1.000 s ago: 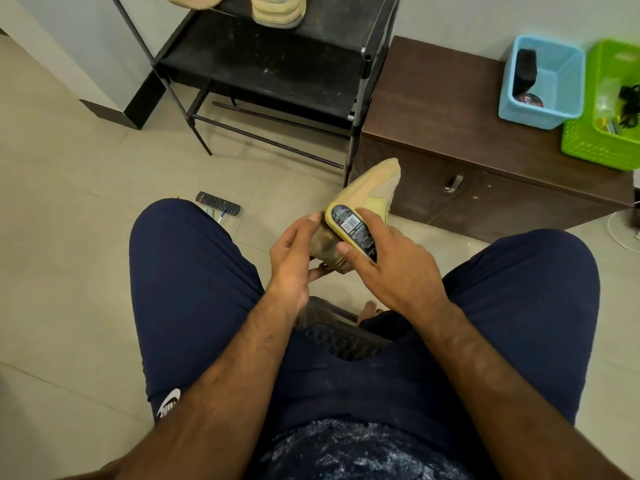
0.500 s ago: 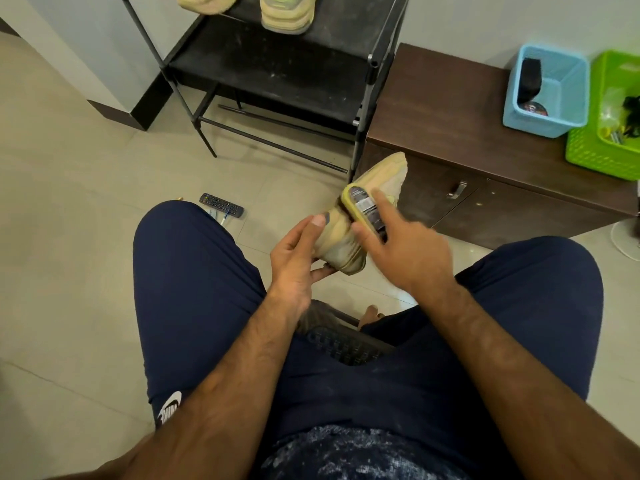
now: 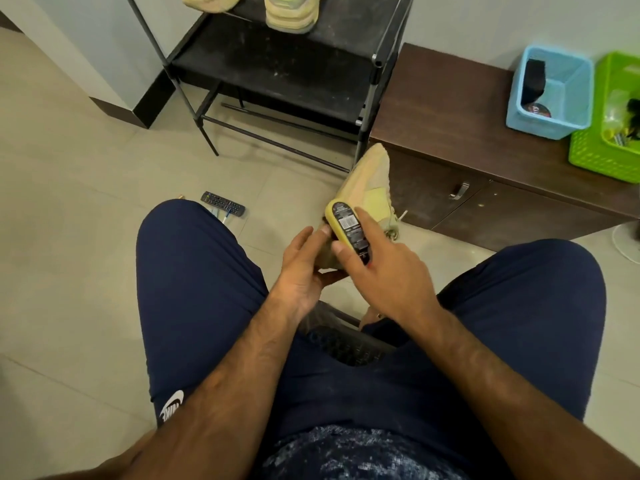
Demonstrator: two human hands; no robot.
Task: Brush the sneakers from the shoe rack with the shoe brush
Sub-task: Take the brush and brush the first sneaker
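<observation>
A tan and yellow sneaker (image 3: pixel 369 174) is held up between my knees, its far end pointing away toward the cabinet. My left hand (image 3: pixel 304 268) grips its near end from below and the left. My right hand (image 3: pixel 384 268) holds a yellow shoe brush (image 3: pixel 348 226) with a black barcode label against the sneaker's side, thumb and fingers curled round it. Another tan sneaker (image 3: pixel 291 13) and part of a third shoe (image 3: pixel 207 1) sit on the black shoe rack (image 3: pixel 277 74) ahead.
A brown low cabinet (image 3: pixel 460 133) stands right of the rack, carrying a blue basket (image 3: pixel 550 95) and a green basket (image 3: pixel 609 140). A remote control (image 3: pixel 223 203) lies on the tiled floor by my left knee. I sit on a dark stool (image 3: pixel 346 341).
The brush has slid back down the sneaker toward me after reaching higher half a second ago. The sneaker stays in my left hand.
</observation>
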